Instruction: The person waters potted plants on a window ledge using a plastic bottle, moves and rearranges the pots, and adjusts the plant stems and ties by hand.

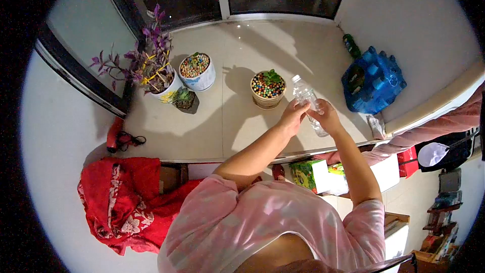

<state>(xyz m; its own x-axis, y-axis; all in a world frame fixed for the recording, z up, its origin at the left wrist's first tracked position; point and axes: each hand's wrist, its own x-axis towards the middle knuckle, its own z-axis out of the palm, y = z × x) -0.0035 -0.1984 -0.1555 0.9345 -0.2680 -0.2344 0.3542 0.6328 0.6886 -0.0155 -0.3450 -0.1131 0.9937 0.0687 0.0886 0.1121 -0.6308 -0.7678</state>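
Clear bottle [304,92] between left grip [294,115] and right grip [327,117], neck [296,78] projecting beyond.

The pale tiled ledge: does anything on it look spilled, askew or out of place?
Nothing looks spilled. Slightly odd is the red elongated object at the left end of the ledge: its loose black cord is bunched untidily beside it.

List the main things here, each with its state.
Plastic bottle: tilted; cap state unclear
Left hand: gripping the bottle
Right hand: gripping the bottle
Tan pot: upright, bead-topped
White-and-blue pot: upright, bead-topped
Purple plant: potted, stems spreading
Blue plastic wrap: crumpled
Red cloth: rumpled
Black cord: tangled
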